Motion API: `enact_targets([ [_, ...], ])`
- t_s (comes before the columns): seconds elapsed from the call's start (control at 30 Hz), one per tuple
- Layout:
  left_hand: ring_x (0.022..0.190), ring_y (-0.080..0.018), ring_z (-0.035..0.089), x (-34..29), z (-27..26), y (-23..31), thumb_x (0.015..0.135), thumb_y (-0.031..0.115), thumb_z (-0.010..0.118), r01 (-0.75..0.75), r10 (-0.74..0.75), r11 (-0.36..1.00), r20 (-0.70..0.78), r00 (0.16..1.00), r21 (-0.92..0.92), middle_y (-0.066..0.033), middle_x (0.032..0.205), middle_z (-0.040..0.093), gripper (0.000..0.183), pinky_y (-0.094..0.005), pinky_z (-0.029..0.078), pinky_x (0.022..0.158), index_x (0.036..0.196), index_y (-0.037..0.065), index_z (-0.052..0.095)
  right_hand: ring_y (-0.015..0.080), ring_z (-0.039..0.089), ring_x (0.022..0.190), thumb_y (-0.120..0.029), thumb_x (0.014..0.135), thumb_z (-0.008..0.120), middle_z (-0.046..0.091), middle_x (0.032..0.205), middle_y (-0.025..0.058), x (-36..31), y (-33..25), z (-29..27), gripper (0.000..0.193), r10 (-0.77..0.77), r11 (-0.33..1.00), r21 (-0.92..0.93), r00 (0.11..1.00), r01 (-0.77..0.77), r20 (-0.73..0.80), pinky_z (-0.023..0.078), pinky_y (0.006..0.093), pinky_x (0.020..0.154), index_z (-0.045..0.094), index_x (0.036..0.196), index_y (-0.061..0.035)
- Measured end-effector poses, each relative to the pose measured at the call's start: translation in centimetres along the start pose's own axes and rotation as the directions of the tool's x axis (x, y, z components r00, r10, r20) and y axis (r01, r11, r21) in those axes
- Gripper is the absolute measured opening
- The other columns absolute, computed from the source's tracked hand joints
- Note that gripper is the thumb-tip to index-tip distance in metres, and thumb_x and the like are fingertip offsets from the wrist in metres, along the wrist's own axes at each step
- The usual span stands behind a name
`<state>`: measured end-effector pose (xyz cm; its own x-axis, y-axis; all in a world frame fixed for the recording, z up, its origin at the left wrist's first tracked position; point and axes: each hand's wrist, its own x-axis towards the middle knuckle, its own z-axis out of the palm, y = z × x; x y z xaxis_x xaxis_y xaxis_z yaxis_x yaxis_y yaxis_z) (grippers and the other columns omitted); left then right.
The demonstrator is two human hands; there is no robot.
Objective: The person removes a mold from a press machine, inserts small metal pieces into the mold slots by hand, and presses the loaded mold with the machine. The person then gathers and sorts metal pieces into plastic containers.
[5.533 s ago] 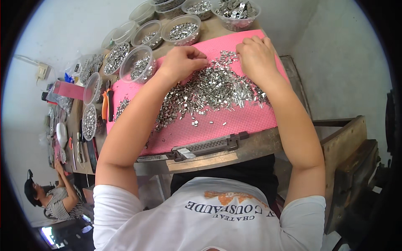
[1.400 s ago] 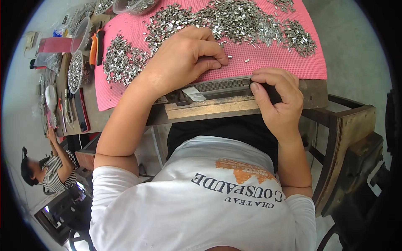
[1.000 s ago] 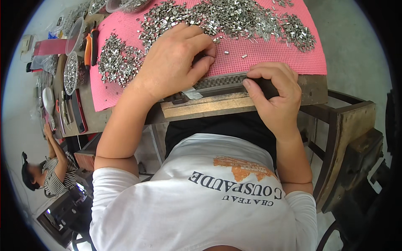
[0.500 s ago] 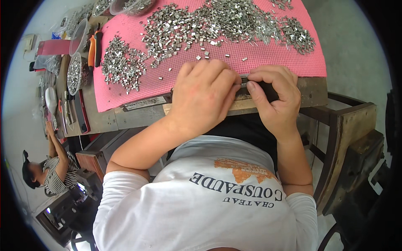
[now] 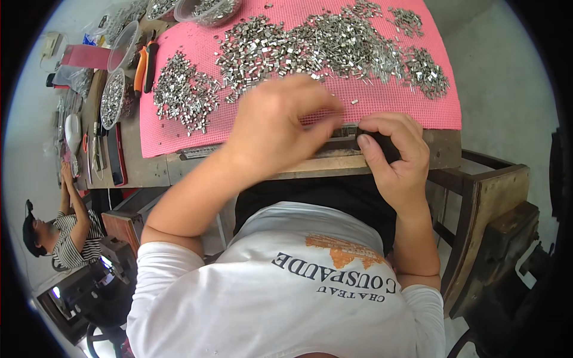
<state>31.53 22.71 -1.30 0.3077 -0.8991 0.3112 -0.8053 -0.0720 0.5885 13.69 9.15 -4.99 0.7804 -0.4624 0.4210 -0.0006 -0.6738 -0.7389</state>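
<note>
My left hand (image 5: pixel 277 122) is above the near edge of the pink mesh mat (image 5: pixel 224 128). Its thumb and index finger curve toward each other, their tips smeared by motion. Whether they pinch anything is not visible. At the table's front edge, my right hand (image 5: pixel 400 158) has thumb and fingers around a black piece (image 5: pixel 386 146), mostly covered by the hand. The piece meets the right part of a narrow metal bar (image 5: pixel 343 141) along the edge. Beyond my hands, many small silvery metal pieces (image 5: pixel 268 51) lie heaped on the mat; one loose piece (image 5: pixel 354 101) is nearer.
Orange-handled pliers (image 5: pixel 141 70) lie left of the mat, beside clear tubs (image 5: pixel 112 98) of metal parts. A red-edged dark flat object (image 5: pixel 117 155) is near the left table edge. Another person (image 5: pixel 71 232) sits at far left. A wooden stand (image 5: pixel 492 197) is at right.
My left hand has drawn back from the bar and my right hand, its fingers parting from the work there. The right hand keeps its grip. The view has shifted slightly.
</note>
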Motion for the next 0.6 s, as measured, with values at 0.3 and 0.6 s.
enact_targets([
  [0.3,0.12,-0.0288,0.066,11.8,-0.4,-11.5,0.083,-0.006,0.056,-0.532,0.496,0.817,0.201,0.845,0.223,-0.0052,0.138,0.066,0.055,-0.0386,0.055,0.1,0.131,0.017,0.07,0.0251,0.066,0.095,-0.004,0.084,0.077,0.072,0.101,0.0087,3.3,-0.5,-1.1,0.018,-0.051,0.993,-0.102,0.996,0.059,0.076,0.046,0.0352,0.092,0.073,0.101,-0.0037],
  [0.6,0.114,-0.0276,0.069,11.2,-3.3,-15.6,0.086,-0.002,0.059,-0.456,0.371,0.842,0.306,0.877,0.287,-0.0033,0.132,0.07,0.047,-0.0386,0.056,0.098,0.127,0.016,0.073,0.0211,0.066,0.089,-0.009,0.082,0.078,0.072,0.095,0.0048,5.2,0.2,-1.6,0.015,-0.132,0.97,-0.177,0.974,0.164,0.182,0.04,0.0363,0.087,0.074,0.097,-0.0088],
])
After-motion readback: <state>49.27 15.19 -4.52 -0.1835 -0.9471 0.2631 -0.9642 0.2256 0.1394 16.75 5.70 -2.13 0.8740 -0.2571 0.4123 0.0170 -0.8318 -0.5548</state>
